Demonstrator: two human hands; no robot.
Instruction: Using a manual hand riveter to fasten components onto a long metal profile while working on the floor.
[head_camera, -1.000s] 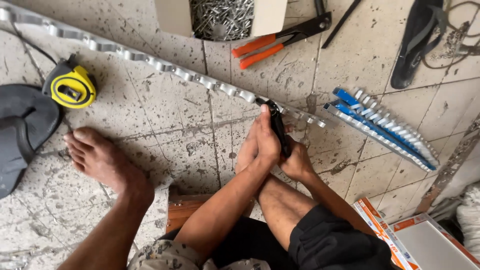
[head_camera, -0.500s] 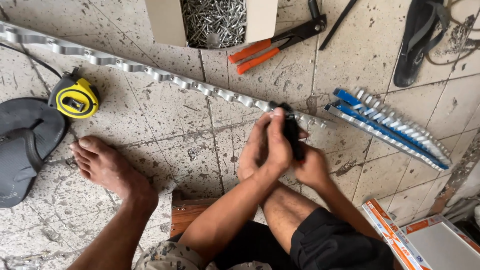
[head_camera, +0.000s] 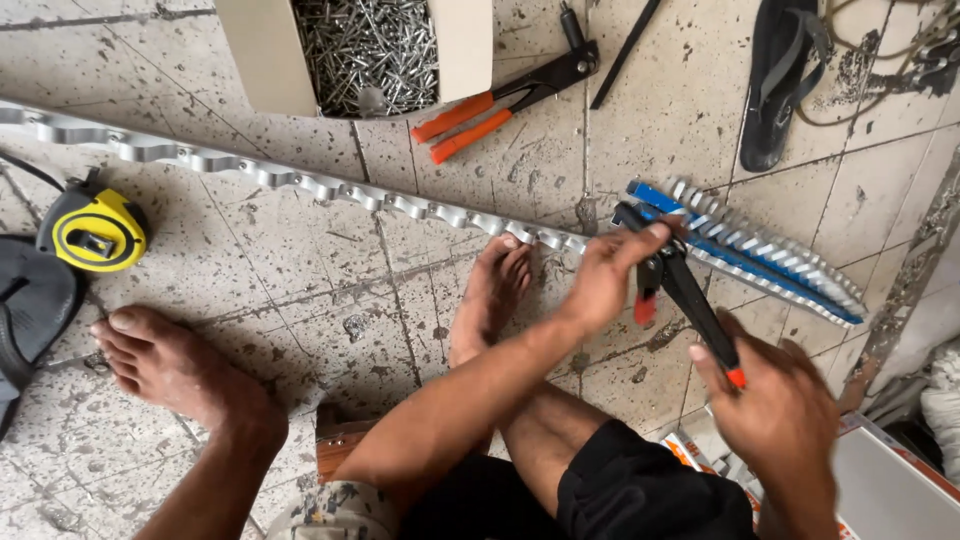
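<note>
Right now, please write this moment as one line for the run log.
left hand: holds head of black riveter | right hand: grips its handle | riveter tip: at right end of scalloped metal strip | right foot: against strip

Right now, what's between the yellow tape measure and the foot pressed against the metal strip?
In the head view, only bare speckled floor tile lies between the tape measure and that foot; the metal strip runs just above that stretch.

Both hands (head_camera: 700, 340) grip riveter (head_camera: 680, 290) over metal strip (head_camera: 300, 180).
</note>
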